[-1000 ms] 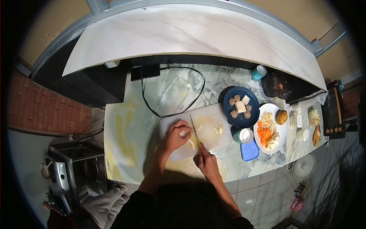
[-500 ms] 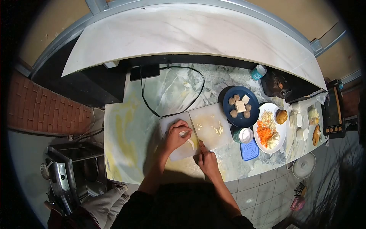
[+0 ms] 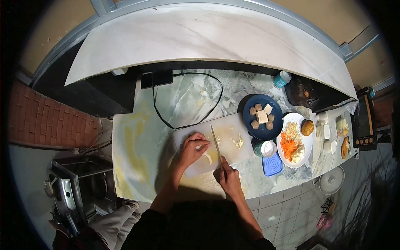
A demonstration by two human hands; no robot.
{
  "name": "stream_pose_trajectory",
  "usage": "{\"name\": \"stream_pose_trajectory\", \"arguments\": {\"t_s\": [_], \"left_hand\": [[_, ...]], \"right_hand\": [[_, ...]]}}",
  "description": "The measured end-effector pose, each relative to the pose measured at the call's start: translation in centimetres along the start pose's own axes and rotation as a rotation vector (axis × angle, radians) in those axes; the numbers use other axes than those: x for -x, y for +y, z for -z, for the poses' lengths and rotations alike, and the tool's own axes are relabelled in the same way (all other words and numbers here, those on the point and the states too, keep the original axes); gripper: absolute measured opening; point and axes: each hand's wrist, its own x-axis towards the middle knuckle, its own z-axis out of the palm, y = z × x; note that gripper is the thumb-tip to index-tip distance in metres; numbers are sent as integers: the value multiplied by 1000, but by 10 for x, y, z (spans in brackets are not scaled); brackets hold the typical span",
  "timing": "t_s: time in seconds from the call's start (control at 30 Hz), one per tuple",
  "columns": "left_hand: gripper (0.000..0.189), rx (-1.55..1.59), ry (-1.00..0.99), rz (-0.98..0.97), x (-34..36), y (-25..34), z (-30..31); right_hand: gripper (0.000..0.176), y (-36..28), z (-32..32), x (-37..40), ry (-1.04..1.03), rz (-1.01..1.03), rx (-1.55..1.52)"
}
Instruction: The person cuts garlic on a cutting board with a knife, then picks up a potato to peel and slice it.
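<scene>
**Bare hands and a knife (image 3: 216,141) at the cutting board (image 3: 234,155)**

Head view: The left hand (image 3: 191,151), over the board's left part, has its fingers curled together, apparently pinching a pale piece (image 3: 198,147) mostly hidden beneath them. The right hand (image 3: 230,177) wraps its fingers around the knife's handle at the board's near edge; the blade crosses the board's middle. For clean cuts, I would tuck the left fingertips behind the knuckles, press the piece flat, and keep the curved strip (image 3: 207,157) and chopped bits (image 3: 238,142), both on the board, clear of the blade.

The board rests on a marbled counter (image 3: 133,166). Right of it stand a jar (image 3: 270,148), a blue square lid (image 3: 273,165) and a white plate (image 3: 308,146); beyond it loops a black cable (image 3: 222,89). Well left of it rises a brick wall (image 3: 31,110).
</scene>
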Motion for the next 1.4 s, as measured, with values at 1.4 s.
{"name": "stream_pose_trajectory", "arguments": {"t_s": [1.4], "left_hand": [[13,-64,16,-57,-2,4,3]], "right_hand": [[59,8,-14,0,-59,16,-25]]}}
